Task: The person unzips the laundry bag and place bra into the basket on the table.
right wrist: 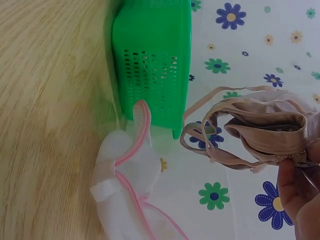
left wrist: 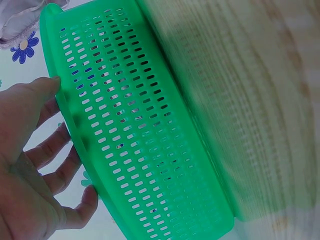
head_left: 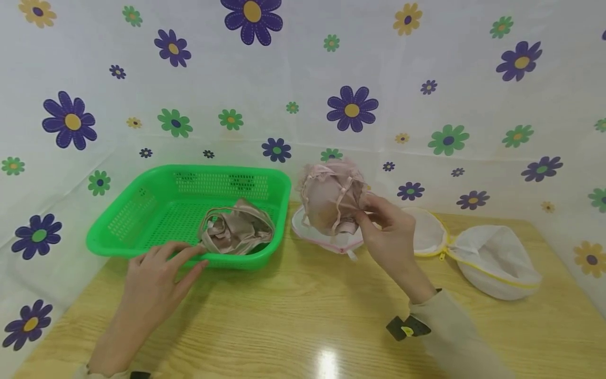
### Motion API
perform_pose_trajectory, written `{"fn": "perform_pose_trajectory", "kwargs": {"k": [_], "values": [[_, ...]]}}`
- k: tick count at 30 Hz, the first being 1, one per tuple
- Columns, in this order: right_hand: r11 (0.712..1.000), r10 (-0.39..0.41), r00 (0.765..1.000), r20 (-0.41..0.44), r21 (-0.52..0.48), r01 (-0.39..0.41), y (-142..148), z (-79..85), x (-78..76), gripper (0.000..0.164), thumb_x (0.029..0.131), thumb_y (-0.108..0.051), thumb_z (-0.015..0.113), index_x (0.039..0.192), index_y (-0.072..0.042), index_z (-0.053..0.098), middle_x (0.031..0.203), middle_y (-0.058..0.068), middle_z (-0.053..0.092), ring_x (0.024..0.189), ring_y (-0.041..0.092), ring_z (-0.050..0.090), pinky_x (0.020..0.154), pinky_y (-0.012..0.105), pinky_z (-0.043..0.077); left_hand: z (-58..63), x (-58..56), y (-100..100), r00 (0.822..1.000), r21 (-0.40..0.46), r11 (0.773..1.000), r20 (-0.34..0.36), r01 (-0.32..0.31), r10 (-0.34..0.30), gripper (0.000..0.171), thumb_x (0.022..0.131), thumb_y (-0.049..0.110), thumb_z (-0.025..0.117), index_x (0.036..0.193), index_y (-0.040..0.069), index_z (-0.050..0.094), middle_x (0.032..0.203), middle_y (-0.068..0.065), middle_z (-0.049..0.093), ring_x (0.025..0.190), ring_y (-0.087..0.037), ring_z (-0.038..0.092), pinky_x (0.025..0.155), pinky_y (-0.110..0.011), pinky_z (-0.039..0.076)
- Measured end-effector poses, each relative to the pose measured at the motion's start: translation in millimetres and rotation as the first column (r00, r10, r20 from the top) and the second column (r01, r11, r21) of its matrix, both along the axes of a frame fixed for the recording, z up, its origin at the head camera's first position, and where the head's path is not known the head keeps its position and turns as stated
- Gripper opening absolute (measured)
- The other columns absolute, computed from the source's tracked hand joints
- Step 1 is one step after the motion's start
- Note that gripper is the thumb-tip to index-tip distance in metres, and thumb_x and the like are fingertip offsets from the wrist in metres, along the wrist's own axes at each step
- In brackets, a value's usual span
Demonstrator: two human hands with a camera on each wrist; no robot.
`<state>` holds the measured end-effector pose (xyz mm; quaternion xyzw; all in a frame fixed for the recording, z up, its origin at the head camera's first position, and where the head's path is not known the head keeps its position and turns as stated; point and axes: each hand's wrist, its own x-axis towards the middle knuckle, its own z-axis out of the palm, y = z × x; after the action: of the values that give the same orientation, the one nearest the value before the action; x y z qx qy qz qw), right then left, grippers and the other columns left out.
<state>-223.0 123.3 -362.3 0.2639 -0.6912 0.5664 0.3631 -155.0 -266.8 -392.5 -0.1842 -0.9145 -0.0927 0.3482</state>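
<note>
My right hand pinches a dusty-pink bra at one side and holds it up above a white mesh laundry bag with pink trim. The bra's straps hang loose in the right wrist view, and its cups are folded together. A green plastic basket stands on the left of the table. With the thumb outside and the fingers over the edge, my left hand holds its near rim. Inside the basket lies a crumpled, shiny brown-pink garment, close to the left fingertips.
A second white mesh laundry bag, with yellow zip trim, lies unzipped at the right. Its round lid is spread out beside it. Behind the wooden table hangs a white flower-print cloth.
</note>
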Motion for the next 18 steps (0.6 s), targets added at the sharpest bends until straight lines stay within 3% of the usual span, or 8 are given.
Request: {"fn": "perform_pose_trajectory", "kwargs": {"k": [8, 13, 18], "values": [[0.997, 0.073, 0.997, -0.006, -0.007, -0.074, -16.2, 1.9, -2.8, 0.024, 0.082, 0.021, 0.069, 0.103, 0.01, 0.073, 0.1, 0.027, 0.074, 0.095, -0.001, 0.07, 0.078, 0.023, 0.062, -0.5, 0.3, -0.9, 1.0, 0.004, 1.0, 0.022, -0.01, 0.01, 0.04, 0.098, 0.051, 0.061, 0.113, 0.017, 0.076, 0.104, -0.011, 0.075, 0.093, -0.041, 0.07, 0.072, -0.068, 0.052], [0.997, 0.081, 0.997, -0.019, -0.007, -0.081, -26.6, 2.2, -4.8, 0.024, 0.081, 0.021, 0.07, 0.103, 0.011, 0.073, 0.099, 0.027, 0.074, 0.096, -0.001, 0.07, 0.078, 0.023, 0.062, -1.3, 0.1, -0.3, 1.0, 0.007, 1.0, 0.025, -0.013, 0.013, 0.031, 0.088, 0.035, 0.075, 0.113, 0.017, 0.076, 0.104, -0.011, 0.075, 0.094, -0.04, 0.07, 0.073, -0.068, 0.052], [0.995, 0.1, 0.995, -0.03, -0.02, -0.101, -37.1, 4.1, -4.5, 0.024, 0.081, 0.021, 0.069, 0.102, 0.011, 0.073, 0.097, 0.026, 0.075, 0.093, 0.001, 0.07, 0.078, 0.024, 0.063, -1.1, -0.1, 0.0, 1.0, 0.011, 1.0, 0.015, -0.012, 0.012, 0.031, 0.085, 0.032, 0.078, 0.112, 0.017, 0.076, 0.104, -0.012, 0.075, 0.094, -0.041, 0.07, 0.073, -0.068, 0.052]]}}
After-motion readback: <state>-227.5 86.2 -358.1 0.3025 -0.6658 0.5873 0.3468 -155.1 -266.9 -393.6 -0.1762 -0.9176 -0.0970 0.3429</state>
